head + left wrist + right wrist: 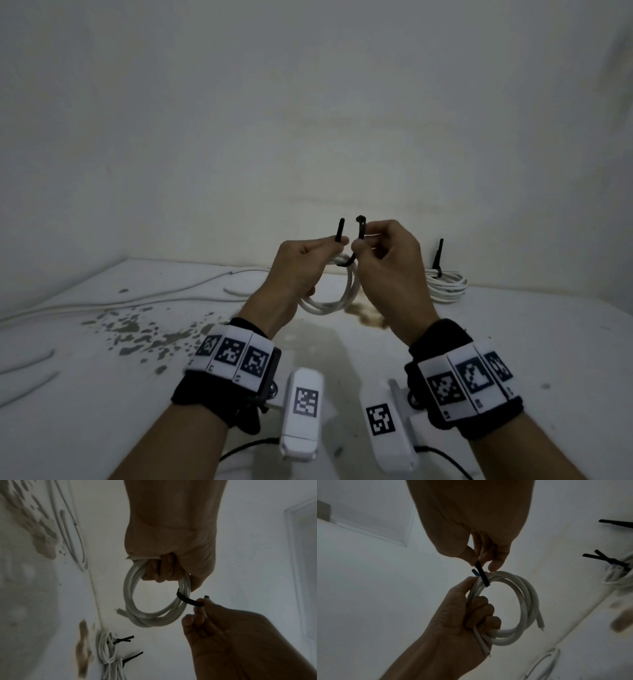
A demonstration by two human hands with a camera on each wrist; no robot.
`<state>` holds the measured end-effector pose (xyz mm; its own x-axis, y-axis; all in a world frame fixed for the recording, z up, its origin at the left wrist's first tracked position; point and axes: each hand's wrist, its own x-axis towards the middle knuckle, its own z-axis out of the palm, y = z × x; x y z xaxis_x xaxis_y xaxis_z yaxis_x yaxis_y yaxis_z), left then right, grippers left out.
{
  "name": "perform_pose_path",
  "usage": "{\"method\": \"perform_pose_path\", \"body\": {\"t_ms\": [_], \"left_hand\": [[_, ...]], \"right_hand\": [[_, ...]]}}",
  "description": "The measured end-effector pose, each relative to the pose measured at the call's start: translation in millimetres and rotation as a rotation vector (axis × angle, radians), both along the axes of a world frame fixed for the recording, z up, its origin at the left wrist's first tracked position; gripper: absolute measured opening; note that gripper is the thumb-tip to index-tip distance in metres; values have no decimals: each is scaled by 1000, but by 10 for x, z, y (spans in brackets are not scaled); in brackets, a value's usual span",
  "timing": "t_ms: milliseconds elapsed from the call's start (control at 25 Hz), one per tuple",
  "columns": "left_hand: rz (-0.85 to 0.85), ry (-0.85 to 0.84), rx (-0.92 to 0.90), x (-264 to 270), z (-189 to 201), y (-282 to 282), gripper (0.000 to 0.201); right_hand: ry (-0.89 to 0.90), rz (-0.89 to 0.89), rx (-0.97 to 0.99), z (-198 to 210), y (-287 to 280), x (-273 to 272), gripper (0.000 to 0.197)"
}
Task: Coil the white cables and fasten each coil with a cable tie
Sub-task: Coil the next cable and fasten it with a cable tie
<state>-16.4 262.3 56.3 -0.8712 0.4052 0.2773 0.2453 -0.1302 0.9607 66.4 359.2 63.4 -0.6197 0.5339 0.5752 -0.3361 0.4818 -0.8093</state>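
Two hands meet mid-frame: the left hand (pixel 301 263) grips the white coil (pixel 513 609), the right hand (pixel 387 263) pinches the black cable tie (pixel 187 599). Tied coils (pixel 445 286) lie right; loose cables (pixel 137 301) trail left across the stained tabletop (pixel 513 342).

no legible text, only coded wristband markers (pixel 236 356)

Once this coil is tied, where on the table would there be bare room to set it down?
Bare table lies right of the right hand, in front of the tied coil. The left side is crowded with loose cables and a stained patch.
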Motion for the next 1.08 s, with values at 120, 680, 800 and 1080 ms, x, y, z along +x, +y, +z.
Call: {"method": "perform_pose_path", "body": {"t_ms": [120,680,800,1080], "left_hand": [[20,66,-62,-11,30,-17,15],[80,252,-231,-164,-6,-74,16],[95,285,-277,-191,-6,-100,18],[141,438,-442,-208,42,-196,17]], "right_hand": [[-44,-49,71,-12,-25,-92,18],[-47,-179,372,-174,-62,-194,36],[-80,-180,404,-164,-60,-184,36],[-139,-129,430,-91,-62,-112,26]]}}
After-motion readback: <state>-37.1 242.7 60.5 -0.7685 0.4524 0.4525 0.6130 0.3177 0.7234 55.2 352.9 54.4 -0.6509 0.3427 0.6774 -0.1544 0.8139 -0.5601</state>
